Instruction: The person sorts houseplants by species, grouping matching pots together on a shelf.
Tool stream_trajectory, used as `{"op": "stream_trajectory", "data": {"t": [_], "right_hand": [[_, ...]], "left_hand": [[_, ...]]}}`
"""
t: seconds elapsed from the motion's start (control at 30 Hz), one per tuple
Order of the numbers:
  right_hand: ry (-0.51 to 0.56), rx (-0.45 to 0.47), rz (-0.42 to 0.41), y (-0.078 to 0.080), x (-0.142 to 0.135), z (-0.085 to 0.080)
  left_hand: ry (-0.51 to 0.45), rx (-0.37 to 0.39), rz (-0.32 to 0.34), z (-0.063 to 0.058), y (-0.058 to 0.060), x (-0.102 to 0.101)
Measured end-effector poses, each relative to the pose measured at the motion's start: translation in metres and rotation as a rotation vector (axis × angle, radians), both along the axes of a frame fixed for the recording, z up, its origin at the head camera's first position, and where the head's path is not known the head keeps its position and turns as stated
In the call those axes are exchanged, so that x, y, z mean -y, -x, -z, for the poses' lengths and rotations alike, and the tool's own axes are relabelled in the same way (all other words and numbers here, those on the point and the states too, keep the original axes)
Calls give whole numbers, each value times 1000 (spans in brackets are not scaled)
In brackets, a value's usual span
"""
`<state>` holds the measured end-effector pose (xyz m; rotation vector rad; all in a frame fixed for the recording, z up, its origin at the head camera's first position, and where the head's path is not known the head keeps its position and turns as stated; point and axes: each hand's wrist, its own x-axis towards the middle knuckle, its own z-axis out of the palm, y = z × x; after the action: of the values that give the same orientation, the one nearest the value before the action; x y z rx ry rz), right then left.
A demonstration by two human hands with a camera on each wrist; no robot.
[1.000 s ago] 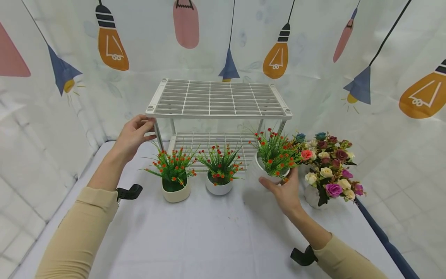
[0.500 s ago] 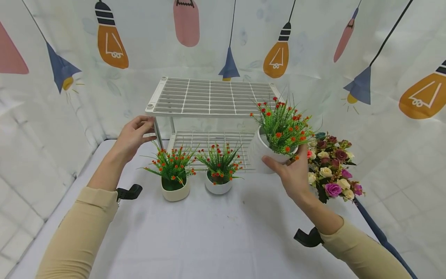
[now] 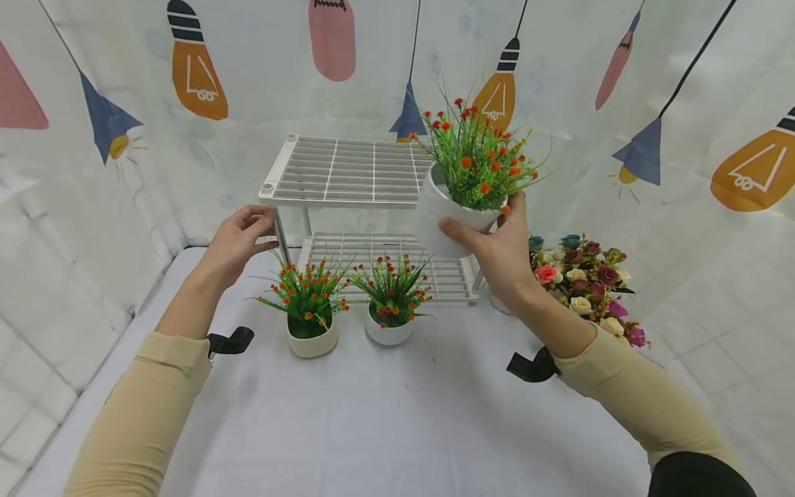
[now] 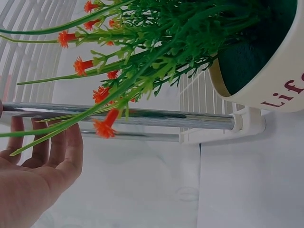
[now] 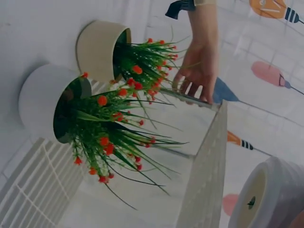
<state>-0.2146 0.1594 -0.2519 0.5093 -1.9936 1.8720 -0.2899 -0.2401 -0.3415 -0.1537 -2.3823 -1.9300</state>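
Observation:
My right hand (image 3: 499, 259) holds a white ribbed flowerpot (image 3: 442, 215) of grass with small red-orange flowers. It tilts beside the right half of a white two-tier wire shelf (image 3: 348, 172), level with the top tier, overlapping it in the head view. In the right wrist view the pot (image 5: 280, 190) shows at the lower right corner. At the shelf's front left corner, my left hand (image 3: 239, 238) grips the metal post just under the top tier. The left wrist view has its fingers behind that post (image 4: 161, 118), largely below the flowering stems.
Before the shelf stand a cream pot (image 3: 312, 342) and a small white pot (image 3: 390, 333), both with red-flowered grass. Bunches of artificial roses (image 3: 580, 290) stand to the right, partly behind my right arm. A printed curtain (image 3: 571, 83) hangs behind the white-covered table (image 3: 373, 428).
My right hand has lifted the white flowerpot from near the table, up and then left, to the height of the top tier. The left hand stays at the post.

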Motion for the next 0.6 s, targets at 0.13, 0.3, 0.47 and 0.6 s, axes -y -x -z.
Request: {"op": "stream_trajectory", "data": {"t": [0.13,0.3,0.47,0.6], "right_hand": [[-13,21,7,12,14,-16],[18,31,15,28,32,-28],[32,29,28,46,53,-29],[20,47,41,61,73,-27]], "left_hand": [[4,-4,-1,-2,0,-1],[14,-6,2,-2,2,-2],[11,-8,0,-1,2,-3],[2,-10,2,1,0,-3]]}}
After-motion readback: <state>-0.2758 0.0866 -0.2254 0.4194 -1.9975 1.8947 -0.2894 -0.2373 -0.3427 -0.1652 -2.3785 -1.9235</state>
